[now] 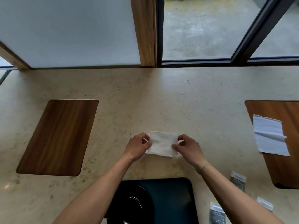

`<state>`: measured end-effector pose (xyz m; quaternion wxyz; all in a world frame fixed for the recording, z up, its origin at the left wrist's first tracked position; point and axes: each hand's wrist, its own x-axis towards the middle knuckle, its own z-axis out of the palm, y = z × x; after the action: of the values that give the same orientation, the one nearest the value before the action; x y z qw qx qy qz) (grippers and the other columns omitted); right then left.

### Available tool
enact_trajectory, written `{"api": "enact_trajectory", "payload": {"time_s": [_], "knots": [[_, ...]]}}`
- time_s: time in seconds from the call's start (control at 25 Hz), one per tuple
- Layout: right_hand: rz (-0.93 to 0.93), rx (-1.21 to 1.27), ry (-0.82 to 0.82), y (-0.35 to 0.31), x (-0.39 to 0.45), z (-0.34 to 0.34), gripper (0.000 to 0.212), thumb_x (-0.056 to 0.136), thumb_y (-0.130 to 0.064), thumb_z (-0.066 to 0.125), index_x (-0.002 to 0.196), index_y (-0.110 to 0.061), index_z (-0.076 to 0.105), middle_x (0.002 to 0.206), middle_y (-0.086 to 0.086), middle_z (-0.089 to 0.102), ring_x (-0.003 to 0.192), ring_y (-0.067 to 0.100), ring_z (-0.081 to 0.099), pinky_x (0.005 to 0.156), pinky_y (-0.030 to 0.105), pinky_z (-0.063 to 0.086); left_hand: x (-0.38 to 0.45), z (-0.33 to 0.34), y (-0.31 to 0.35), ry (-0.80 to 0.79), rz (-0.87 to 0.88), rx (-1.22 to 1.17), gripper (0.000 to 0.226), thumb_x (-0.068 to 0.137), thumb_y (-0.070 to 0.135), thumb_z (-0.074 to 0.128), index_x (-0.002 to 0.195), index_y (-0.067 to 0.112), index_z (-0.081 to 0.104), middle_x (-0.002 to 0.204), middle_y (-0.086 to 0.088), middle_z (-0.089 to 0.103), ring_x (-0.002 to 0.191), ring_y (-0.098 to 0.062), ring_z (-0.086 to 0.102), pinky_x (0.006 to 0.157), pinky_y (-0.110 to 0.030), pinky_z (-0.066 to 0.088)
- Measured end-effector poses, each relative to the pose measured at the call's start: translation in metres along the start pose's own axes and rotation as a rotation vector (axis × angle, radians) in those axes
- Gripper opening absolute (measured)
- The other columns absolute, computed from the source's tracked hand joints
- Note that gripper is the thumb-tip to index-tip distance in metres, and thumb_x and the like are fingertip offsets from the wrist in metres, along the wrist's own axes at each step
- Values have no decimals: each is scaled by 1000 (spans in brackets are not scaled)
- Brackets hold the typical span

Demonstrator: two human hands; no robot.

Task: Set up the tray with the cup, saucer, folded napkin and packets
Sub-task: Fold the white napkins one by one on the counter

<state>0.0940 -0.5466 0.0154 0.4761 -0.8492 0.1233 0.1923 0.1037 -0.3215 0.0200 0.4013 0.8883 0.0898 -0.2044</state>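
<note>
Both hands work the folded napkin (162, 143) flat on the desk (161, 97): left hand (138, 147) pinches its left edge, right hand (187, 147) its right edge. Napkin's long axis runs left-right between them. Dark tray (174, 198) with a black saucer (129, 206) lies just nearer the body; packets (238, 180) wait off right.

The person's forearms hide part of the dark rectangular tray (174, 199), which the near edge cuts. The wooden inset panel at right (284, 168) runs off the frame, and print on the small grey packets (238, 180) is too blurred to read.
</note>
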Motion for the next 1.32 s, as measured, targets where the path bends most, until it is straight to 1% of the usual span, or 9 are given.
{"api": "enact_trajectory", "payload": {"time_s": [0.2,0.4,0.52,0.64,0.76,0.88,1.0,1.2,1.32], "knots": [[-18,-202,14,3,6,21,28,83,-35,65,110,-33,56,82,-12,65,74,6,62,68,30,54,7,3,-17,-3,-15,65,7,87,34,63,93,31,61,83,11,65,77,-7,62,68,-26,49],[-44,-285,44,6,12,30,36,85,-36,63,119,-33,53,83,-12,63,73,7,61,65,28,53,13,6,-25,12,-10,92,6,86,36,62,91,35,59,79,15,63,75,-3,61,66,-26,49],[-40,-316,54,8,14,34,37,86,-37,64,120,-32,52,84,-11,63,72,9,61,63,26,51,16,8,-28,24,-7,104,5,85,38,61,89,37,58,79,16,63,74,-2,61,66,-27,50],[-41,-322,70,11,14,36,35,86,-37,65,117,-33,51,81,-14,61,70,6,59,60,24,49,18,10,-30,31,7,120,6,86,41,61,88,38,56,79,16,63,73,0,60,67,-27,51],[-40,-318,77,15,13,35,33,85,-37,65,115,-35,51,76,-18,59,68,2,58,61,27,51,18,13,-30,26,6,126,7,85,41,61,87,37,56,78,16,63,75,-4,62,75,-33,53],[-39,-324,88,17,14,35,33,83,-35,66,112,-36,51,74,-16,61,67,3,59,64,31,53,18,14,-30,23,14,142,7,86,39,62,87,35,56,81,15,65,78,-7,64,81,-38,53],[-54,-332,102,16,14,36,33,84,-34,66,114,-34,51,75,-16,60,67,3,58,63,29,52,18,13,-29,26,13,138,7,87,37,62,86,34,56,83,13,67,80,-8,64,84,-39,53],[-61,-351,120,16,15,37,36,84,-35,67,116,-32,51,77,-14,61,69,7,59,66,31,53,19,13,-27,35,15,151,7,87,37,62,88,32,58,84,12,68,80,-8,64,83,-38,53],[-62,-366,122,17,15,38,39,83,-36,68,117,-31,50,77,-12,62,69,10,60,69,36,56,19,13,-28,48,10,163,8,87,37,63,89,30,59,86,11,69,80,-9,64,81,-37,53]]}}
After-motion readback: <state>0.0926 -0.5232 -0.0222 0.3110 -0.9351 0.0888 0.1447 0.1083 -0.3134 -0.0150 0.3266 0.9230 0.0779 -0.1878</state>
